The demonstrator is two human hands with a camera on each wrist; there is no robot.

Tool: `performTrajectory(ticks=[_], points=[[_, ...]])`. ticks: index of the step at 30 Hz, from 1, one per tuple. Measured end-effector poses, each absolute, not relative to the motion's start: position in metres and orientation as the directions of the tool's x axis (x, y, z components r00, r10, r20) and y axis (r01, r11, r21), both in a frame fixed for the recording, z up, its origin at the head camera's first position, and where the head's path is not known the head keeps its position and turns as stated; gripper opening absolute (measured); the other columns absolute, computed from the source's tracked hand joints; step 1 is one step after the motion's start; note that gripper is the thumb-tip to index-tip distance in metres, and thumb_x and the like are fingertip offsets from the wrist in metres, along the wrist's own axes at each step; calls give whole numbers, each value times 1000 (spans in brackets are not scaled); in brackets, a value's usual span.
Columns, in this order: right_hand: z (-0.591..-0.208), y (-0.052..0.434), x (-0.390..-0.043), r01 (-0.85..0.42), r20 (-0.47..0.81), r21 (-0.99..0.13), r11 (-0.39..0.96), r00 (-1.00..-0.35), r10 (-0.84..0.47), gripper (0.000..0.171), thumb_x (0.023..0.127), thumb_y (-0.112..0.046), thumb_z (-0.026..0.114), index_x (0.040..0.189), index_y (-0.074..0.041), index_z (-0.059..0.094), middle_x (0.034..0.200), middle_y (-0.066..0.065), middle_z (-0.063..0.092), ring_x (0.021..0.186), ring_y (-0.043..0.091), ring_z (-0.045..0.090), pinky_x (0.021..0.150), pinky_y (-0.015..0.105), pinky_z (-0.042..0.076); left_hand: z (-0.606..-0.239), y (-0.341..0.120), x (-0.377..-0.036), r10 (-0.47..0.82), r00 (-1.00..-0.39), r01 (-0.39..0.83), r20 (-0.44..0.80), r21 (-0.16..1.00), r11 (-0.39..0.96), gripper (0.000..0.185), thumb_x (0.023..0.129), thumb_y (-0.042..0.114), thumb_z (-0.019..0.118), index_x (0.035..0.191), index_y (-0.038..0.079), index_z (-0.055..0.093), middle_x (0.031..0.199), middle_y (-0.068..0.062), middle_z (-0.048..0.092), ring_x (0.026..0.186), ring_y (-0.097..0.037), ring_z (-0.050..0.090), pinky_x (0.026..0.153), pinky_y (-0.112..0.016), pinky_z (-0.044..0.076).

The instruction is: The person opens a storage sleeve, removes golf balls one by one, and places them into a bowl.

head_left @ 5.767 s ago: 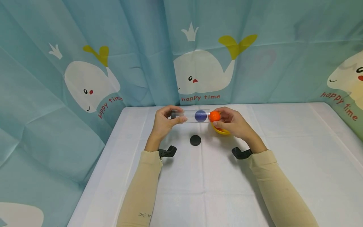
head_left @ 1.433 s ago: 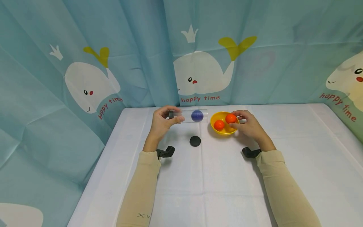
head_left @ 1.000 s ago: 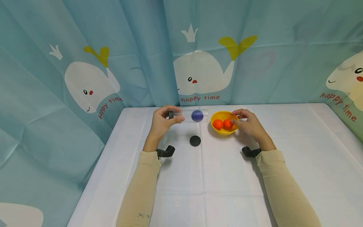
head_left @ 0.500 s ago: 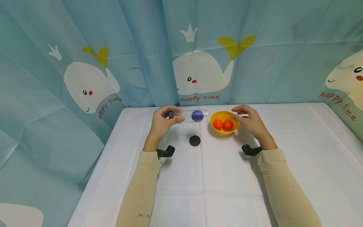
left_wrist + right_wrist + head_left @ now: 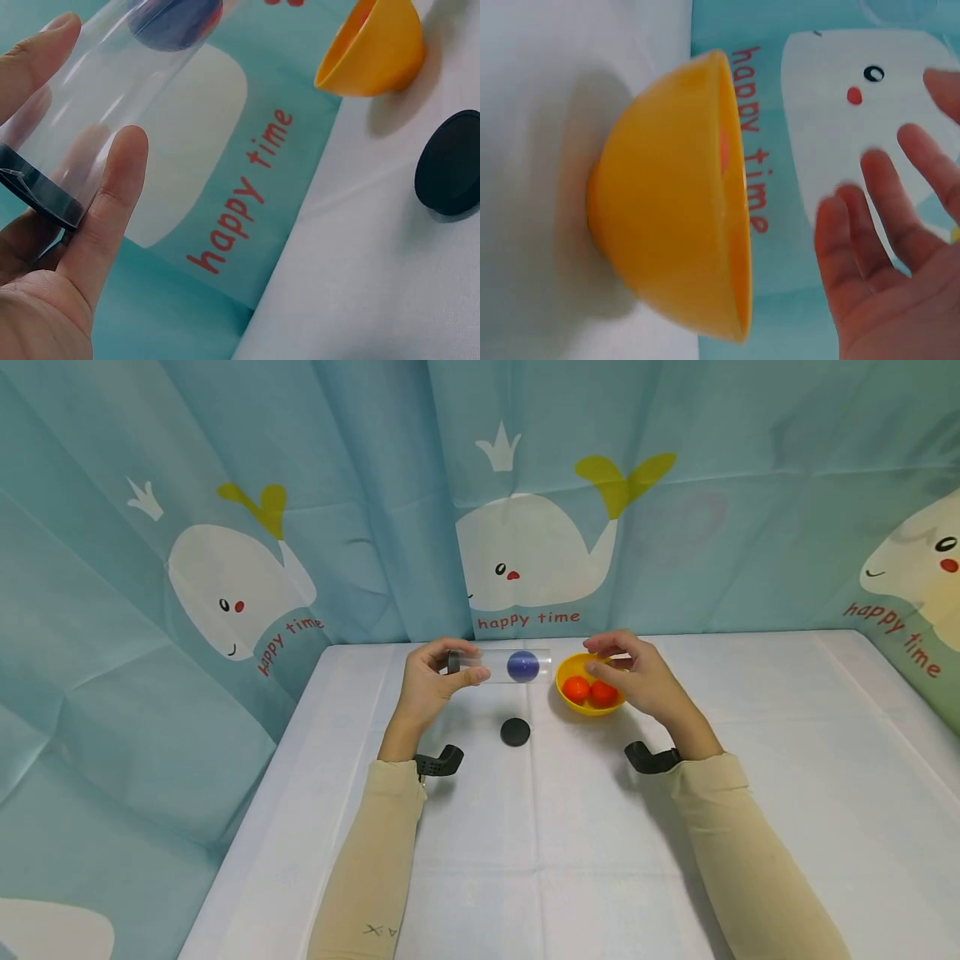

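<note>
My left hand [image 5: 459,667] grips a clear tube [image 5: 491,666] held level above the table, its black-capped end [image 5: 37,196] in my fingers [image 5: 105,202]. A blue ball [image 5: 522,666] sits near the tube's mouth, which faces right. Just right of the mouth stands a yellow bowl [image 5: 588,708] with two orange balls [image 5: 576,689] in it. My right hand [image 5: 611,664] hovers over the bowl's far rim, fingers [image 5: 877,247] spread and relaxed, holding nothing. In the right wrist view the bowl [image 5: 667,232] lies close beside that hand.
A loose black round cap [image 5: 515,731] lies on the white tablecloth [image 5: 570,827] below the tube, also seen as the cap [image 5: 450,165] in the left wrist view. Blue whale-print curtains [image 5: 525,485] close off the back and both sides.
My right hand carried an orange ball from the tube's mouth to the bowl, let it go there, and has now shifted left over the bowl, empty. The left hand and tube stayed put.
</note>
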State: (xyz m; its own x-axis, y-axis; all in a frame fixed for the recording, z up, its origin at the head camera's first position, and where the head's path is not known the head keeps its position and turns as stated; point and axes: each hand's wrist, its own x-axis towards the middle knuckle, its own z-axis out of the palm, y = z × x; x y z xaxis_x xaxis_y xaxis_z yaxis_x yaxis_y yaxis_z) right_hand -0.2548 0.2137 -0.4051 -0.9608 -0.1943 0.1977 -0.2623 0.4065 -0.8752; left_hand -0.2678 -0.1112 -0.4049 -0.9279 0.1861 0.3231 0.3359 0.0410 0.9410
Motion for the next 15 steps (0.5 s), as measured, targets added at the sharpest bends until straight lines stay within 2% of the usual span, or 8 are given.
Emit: performTrajectory(ticks=[3,10,15], points=[[-406,208,-255,-283,186,-873,397,-946,-266,35,100,-19,67,132,-7,62,130,18,65,112,20,59,96,22,49,-404,-111,-267,187,-927,340,325,939,57,30,79,14,89,105,8,76,102,1,75,91,-24,65,69,-24,52],[-410,192,-253,-286,156,-894,344,-920,-359,41,98,-20,70,137,-14,60,119,15,68,106,20,65,92,23,52,-403,-111,-267,188,-921,360,342,930,70,31,80,11,89,107,5,75,105,-6,74,96,-35,61,70,-23,48],[-411,185,-251,-292,158,-906,307,-906,-393,45,98,-16,70,140,-8,56,116,14,69,102,17,67,87,21,53,-400,-110,-266,193,-919,364,344,928,80,31,80,11,89,107,5,75,105,-6,74,98,-39,59,72,-23,47]])
